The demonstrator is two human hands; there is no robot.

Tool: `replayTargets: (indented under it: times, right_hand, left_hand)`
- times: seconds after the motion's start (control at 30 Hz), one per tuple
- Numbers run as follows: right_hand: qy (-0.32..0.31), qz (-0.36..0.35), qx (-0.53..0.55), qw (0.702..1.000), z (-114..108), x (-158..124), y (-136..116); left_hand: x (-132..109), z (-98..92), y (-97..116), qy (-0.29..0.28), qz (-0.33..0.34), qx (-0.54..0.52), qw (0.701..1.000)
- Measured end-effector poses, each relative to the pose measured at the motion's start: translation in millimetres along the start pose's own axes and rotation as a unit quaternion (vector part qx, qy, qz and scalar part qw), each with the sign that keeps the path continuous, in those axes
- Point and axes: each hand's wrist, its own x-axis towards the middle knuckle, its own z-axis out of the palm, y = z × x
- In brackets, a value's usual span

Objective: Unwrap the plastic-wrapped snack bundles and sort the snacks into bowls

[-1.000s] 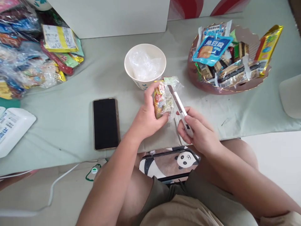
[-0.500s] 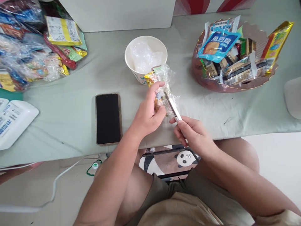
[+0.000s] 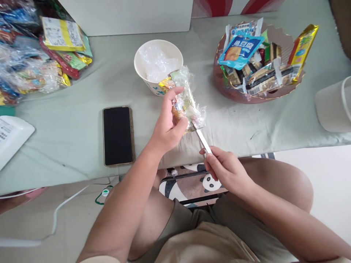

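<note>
My left hand is closed round a small snack packet in crinkled clear and yellow wrapping, held upright above the table's near edge. My right hand grips the white handle of a utility knife, fingers pinched round it. The blade tip meets the packet's lower end. A white paper bowl lined with clear plastic stands just behind the packet.
A black phone lies face up left of my left hand. A shallow basket of wrapped snacks sits at the back right, a heap of snack bags at the back left. A white container stands far right, a white box behind.
My right hand drew the knife down and back along the packet, from its upper side to its lower end. My left hand lifted and tilted the packet slightly.
</note>
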Motion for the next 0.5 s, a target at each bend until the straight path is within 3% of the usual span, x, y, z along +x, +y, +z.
replayTargets:
  times: [0.23,0.3,0.4,0.5]
  right_hand:
    - [-0.002,-0.04,-0.028,0.999,-13.9,-17.1,5.1]
    - [0.022,-0.056,-0.025,0.998,-22.0,-21.6,8.7]
    - [0.158,-0.097,-0.103,0.977,-39.5,-18.6,17.6]
    - [0.297,-0.131,-0.287,0.901,-58.0,-1.7,30.0]
  left_hand:
    - [5.8,3.6,0.6,0.023,-0.047,-0.064,0.997]
    - [7.5,4.5,0.9,0.031,-0.05,-0.073,0.996]
    - [9.2,5.9,-0.2,0.029,-0.05,-0.094,0.994]
    - [9.5,8.0,-0.1,0.027,-0.05,-0.137,0.989]
